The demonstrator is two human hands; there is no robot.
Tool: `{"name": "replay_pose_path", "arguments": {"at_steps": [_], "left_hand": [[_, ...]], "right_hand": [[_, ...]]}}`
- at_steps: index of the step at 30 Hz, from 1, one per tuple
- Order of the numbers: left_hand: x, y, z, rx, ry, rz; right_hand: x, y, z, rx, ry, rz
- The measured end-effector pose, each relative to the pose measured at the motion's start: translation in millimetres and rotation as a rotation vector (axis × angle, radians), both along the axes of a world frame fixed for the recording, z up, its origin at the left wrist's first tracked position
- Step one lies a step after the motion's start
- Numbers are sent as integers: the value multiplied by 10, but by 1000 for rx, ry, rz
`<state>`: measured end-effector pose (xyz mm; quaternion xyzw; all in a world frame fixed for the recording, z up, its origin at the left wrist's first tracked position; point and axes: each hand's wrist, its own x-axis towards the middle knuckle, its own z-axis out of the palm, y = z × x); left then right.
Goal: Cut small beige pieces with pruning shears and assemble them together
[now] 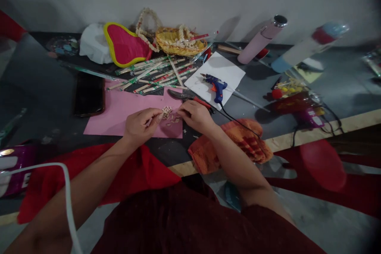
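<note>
Short, pale, wood-like stick pieces (166, 110): small heap, others scattered loosely beside it, near right edge of pink paper sheet (113, 116).

A craft workspace: the dark worktop (169, 149) carries a glue gun (218, 87), pliers (195, 98), pink paper (119, 115) and many thin sticks (154, 72) (some still in wrappers).

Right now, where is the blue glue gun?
In the head view, the glue gun lies right of centre on the white sheet, beyond the right hand.
</note>
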<state>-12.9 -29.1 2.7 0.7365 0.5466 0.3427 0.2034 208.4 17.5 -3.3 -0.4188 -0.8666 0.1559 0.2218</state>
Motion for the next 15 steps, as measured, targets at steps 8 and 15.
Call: {"name": "replay_pose_path", "arguments": {"at_steps": [8, 15], "left_hand": [[21, 21, -7, -23, 8, -37], [42, 26, -75, -171, -125, -4]], "right_hand": [[-176, -93, -99, 10, -158, -13], [-213, -101, -3, 4, 80, -8]]}}
